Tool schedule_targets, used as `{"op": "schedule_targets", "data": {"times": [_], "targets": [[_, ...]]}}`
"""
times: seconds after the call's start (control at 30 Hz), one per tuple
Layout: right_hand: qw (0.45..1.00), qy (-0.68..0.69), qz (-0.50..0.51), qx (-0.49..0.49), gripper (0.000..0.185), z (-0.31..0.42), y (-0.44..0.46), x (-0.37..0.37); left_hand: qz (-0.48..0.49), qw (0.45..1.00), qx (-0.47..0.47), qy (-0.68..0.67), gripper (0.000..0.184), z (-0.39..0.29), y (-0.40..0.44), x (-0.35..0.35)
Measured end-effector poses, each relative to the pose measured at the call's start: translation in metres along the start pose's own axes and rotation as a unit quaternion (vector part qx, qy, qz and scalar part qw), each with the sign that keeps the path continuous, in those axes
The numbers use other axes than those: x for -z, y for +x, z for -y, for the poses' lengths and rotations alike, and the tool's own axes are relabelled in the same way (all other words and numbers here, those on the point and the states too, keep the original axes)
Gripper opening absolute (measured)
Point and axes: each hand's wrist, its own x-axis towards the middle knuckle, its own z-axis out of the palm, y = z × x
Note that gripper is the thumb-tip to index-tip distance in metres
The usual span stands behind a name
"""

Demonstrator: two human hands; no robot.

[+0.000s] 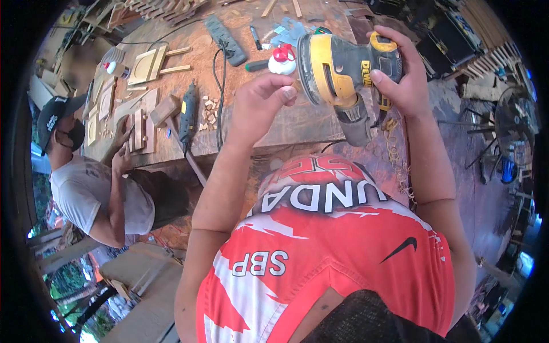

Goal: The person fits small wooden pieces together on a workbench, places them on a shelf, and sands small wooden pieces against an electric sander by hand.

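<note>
My right hand [409, 74] grips the rear end of a yellow and black sander [337, 68], fingers over its top and thumb across its body. The sander is tipped on its side, with its round pad facing left. Beside the pad's lower edge is my left hand [260, 106], its thumb and fingertips pinched together; what they hold, if anything, is too small to tell. Just above those fingertips stands a white bottle with a red cap [282, 62]. A green-handled tool [257, 66] lies left of the bottle.
A workbench [274, 120] carries sawdust, a grey power strip [226, 40], a marker [255, 37], a rotary tool [187, 114], small wood chips [209, 112] and wooden frames [148, 66]. At the left, a co-worker in a cap [103, 191] handles wood pieces. A fan [514, 114] stands right.
</note>
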Motion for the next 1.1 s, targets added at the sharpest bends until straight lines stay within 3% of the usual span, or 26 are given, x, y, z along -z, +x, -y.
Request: {"op": "schedule_targets", "data": {"times": [0.17, 0.27, 0.33, 0.63, 1.1], "targets": [[0.999, 0.018, -0.004, -0.045, 0.065, 0.031, 0.002, -0.018, 0.078, 0.987, 0.066, -0.123, 0.018, 0.006, -0.001, 0.020], [0.997, -0.066, 0.016, -0.027, 0.063, 0.033, 0.003, -0.017, 0.093, 0.980, 0.096, -0.147, 0.016, 0.002, -0.001, 0.021], [0.999, 0.004, -0.001, -0.035, 0.062, 0.025, 0.002, -0.018, 0.102, 0.979, 0.102, -0.143, 0.017, 0.002, 0.000, 0.020], [1.000, 0.016, -0.006, -0.007, 0.063, 0.002, 0.003, 0.022, 0.076, 0.993, 0.080, -0.030, 0.013, -0.012, 0.011, -0.028], [0.998, 0.051, -0.043, 0.008, 0.065, -0.024, -0.013, 0.047, 0.058, 0.997, 0.042, -0.019, 0.017, -0.012, 0.018, -0.064]]}}
